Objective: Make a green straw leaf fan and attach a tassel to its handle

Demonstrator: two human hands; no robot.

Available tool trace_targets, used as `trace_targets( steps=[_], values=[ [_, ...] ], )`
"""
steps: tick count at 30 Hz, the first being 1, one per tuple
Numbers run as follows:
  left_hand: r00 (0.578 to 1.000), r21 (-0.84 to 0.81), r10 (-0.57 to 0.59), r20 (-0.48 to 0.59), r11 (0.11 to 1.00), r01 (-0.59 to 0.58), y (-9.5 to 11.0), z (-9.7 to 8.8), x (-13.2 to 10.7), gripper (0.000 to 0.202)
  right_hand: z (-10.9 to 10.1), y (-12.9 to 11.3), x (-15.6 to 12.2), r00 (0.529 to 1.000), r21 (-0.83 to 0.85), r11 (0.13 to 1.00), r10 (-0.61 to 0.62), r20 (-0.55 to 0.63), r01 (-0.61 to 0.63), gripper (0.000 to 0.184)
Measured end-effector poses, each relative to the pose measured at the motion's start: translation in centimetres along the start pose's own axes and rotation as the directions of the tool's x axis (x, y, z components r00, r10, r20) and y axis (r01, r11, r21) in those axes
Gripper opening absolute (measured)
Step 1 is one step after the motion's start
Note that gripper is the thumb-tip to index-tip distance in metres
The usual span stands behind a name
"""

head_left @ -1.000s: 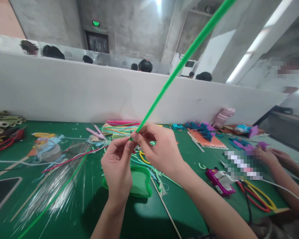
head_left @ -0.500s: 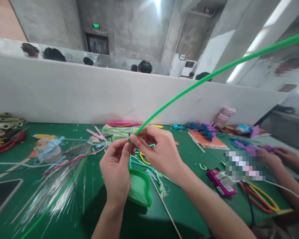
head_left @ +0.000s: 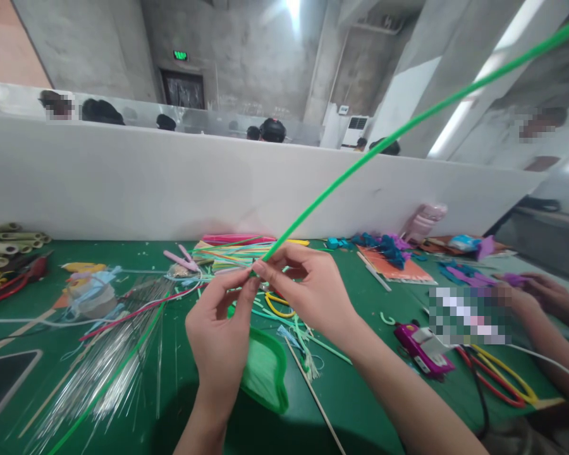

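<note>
Head view, the only one: the long bright-green fuzzy stem ran from the meeting fingertips up and away to the right, long axis diagonal with a slight bend, far end out of frame. The right hand was nearer its free length; the left hand sat at the lower end. Right hand: grasping the stem between thumb and forefinger, wrist low, forearm coming in from lower right, other fingers curled. Left hand: thumb and forefinger pinched at the stem's low end, exact contact mostly hidden, back of hand toward the camera, forearm rising from the bottom edge. Tips of both hands were touching or nearly so; couldn't tell.

Below and partly behind the left hand was the leaf-shaped pale-green panel with a fuzzy green rim; resting or hanging, couldn't tell. The thin pale wooden stick lay on the dark-green bench, right of the panel. Bundle of clear shiny strands lay to the left.
</note>
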State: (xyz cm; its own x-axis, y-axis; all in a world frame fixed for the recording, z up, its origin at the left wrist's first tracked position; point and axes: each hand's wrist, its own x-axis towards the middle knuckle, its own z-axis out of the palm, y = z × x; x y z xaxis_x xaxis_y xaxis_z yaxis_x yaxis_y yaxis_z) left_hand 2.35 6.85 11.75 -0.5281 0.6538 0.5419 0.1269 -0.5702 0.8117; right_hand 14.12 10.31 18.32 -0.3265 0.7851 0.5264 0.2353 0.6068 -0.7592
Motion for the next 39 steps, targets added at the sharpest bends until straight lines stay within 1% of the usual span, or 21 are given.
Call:
trace_targets(
  steps=[2, 3, 5, 9, 12, 14, 16, 19, 22, 24, 26, 28, 30, 32, 36, 37, 39],
  values=[
    [0.995, 0.203, 0.101, 0.006, 0.974, -0.1, 0.4, -0.5, 0.0, 0.011, -0.2, 0.0, -0.2, 1.0, -0.002, 1.0, 0.016, -0.012, -0.016, 0.016],
    [0.99, 0.273, 0.138, 0.01, 0.952, -0.136, 0.6, -0.7, 0.0, 0.01, -0.3, 0.0, -0.3, 1.0, -0.005, 1.0, 0.022, -0.016, -0.022, 0.015],
    [0.984, 0.34, 0.176, 0.018, 0.924, -0.172, 0.9, -1.0, -0.1, 0.009, -0.3, -0.2, -0.4, 0.999, -0.005, 0.999, 0.034, -0.018, -0.034, 0.013],
    [0.984, 0.312, 0.179, 0.001, 0.935, -0.171, 1.1, -1.4, -0.3, 0.008, -0.4, -0.5, -0.3, 0.997, 0.014, 0.997, 0.07, 0.02, -0.07, 0.012],
    [0.985, 0.258, 0.175, -0.013, 0.952, -0.165, 1.1, -1.5, -0.3, 0.009, -0.4, -0.4, -0.2, 0.987, 0.163, 0.977, 0.117, 0.114, -0.135, 0.012],
    [0.992, 0.176, 0.125, -0.014, 0.977, -0.121, 1.0, -1.6, -0.3, 0.01, -0.4, -0.1, -0.1, 0.976, 0.295, 0.938, 0.131, 0.176, -0.179, 0.011],
    [0.999, 0.059, 0.043, -0.005, 0.997, -0.043, 1.0, -1.7, -0.3, 0.011, -0.2, 0.3, -0.2, 0.967, 0.396, 0.894, 0.132, 0.217, -0.211, 0.012],
    [0.996, -0.135, -0.083, 0.038, 0.987, 0.088, 0.9, -2.0, -0.1, 0.011, 0.2, 0.8, -0.4, 0.957, 0.494, 0.832, 0.14, 0.256, -0.254, 0.018],
    [0.974, -0.255, -0.187, 0.131, 0.943, 0.215, 0.9, -2.5, 0.2, 0.007, 0.7, 1.3, -0.6, 0.944, 0.556, 0.781, 0.127, 0.305, -0.285, 0.025],
    [0.947, -0.272, -0.247, 0.208, 0.915, 0.298, 0.9, -3.0, 0.6, 0.009, 1.0, 1.6, -0.6, 0.936, 0.583, 0.762, 0.085, 0.34, -0.281, 0.024],
    [0.912, -0.251, -0.296, 0.283, 0.895, 0.368, 1.1, -3.7, 1.0, 0.012, 1.0, 1.8, -0.6, 0.935, 0.575, 0.779, 0.04, 0.353, -0.251, 0.022],
    [0.874, -0.197, -0.325, 0.361, 0.889, 0.412, 1.5, -4.3, 1.6, 0.014, 0.9, 2.0, -0.6, 0.945, 0.526, 0.828, 0.016, 0.327, -0.196, 0.02],
    [0.835, -0.127, -0.331, 0.439, 0.898, 0.422, 1.8, -4.9, 2.2, 0.017, 0.6, 1.9, -0.6, 0.959, 0.468, 0.874, -0.009, 0.284, -0.13, 0.019],
    [0.804, -0.07, -0.316, 0.503, 0.913, 0.402, 2.0, -5.1, 2.7, 0.022, 0.3, 1.7, -0.6, 0.971, 0.404, 0.912, -0.031, 0.238, -0.07, 0.014],
    [0.758, -0.035, -0.299, 0.58, 0.92, 0.389, 1.5, -5.2, 3.2, 0.024, -0.3, 0.9, -0.7, 0.976, 0.254, 0.967, -0.054, 0.209, -0.001, 0.006],
    [0.753, -0.034, -0.302, 0.585, 0.918, 0.395, 1.2, -5.3, 3.1, 0.023, -0.4, 0.6, -0.7, 0.974, 0.22, 0.975, -0.07, 0.214, 0.021, 0.006],
    [0.756, -0.039, -0.305, 0.58, 0.916, 0.399, 0.9, -5.3, 2.8, 0.021, -0.7, 0.3, -0.9, 0.97, 0.164, 0.985, -0.092, 0.224, 0.056, 0.008]
  ],
)
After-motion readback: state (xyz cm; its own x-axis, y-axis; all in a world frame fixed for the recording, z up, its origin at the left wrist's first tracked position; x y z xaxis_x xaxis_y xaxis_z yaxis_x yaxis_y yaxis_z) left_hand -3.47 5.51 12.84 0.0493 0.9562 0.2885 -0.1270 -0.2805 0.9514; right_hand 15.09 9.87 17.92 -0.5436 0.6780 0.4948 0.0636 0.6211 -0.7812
